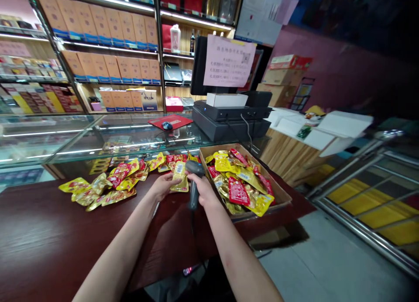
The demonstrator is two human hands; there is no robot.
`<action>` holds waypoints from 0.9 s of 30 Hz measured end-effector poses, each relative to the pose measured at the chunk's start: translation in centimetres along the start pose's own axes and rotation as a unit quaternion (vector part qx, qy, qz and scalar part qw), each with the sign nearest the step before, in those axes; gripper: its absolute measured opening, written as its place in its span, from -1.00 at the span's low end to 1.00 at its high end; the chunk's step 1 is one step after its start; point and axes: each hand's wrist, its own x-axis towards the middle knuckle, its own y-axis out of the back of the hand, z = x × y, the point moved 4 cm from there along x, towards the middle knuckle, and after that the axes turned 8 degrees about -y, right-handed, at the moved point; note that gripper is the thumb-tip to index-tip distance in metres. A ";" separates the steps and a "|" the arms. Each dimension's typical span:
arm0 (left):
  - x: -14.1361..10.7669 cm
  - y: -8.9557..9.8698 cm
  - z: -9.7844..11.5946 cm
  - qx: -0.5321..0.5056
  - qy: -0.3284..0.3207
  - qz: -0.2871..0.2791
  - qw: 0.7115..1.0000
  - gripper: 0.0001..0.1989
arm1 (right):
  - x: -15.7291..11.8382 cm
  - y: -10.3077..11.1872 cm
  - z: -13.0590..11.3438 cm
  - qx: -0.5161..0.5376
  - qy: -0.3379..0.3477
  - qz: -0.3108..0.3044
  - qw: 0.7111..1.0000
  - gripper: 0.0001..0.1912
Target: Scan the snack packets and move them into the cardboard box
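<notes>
A yellow-gold snack packet [180, 176] with a barcode label is gripped by the fingers of my left hand [163, 186]. Just right of it, my right hand [202, 187] is closed beside the dark barcode scanner [194, 195]; its fingertips reach toward the packet's right edge, and whether they pinch the packet too is hard to make out. The scanner's cable hangs down toward the table edge. To the left lies a loose pile of red and yellow packets [121, 175]. An open cardboard box [288, 199] full of similar packets stands to the right of my hands.
Behind the dark red table [39, 223] runs a glass counter [98, 138] with a mouse [166, 125] on a red mat [180, 120]. A monitor [199, 70] stands above a black cash drawer [229, 126]. Metal railings [356, 206] are at the right.
</notes>
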 end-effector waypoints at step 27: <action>2.0 2.4 4.8 0.016 -0.216 0.115 0.970 -0.61 | -6.6 -7.5 -2.5 -0.206 0.073 -0.073 0.973 -0.72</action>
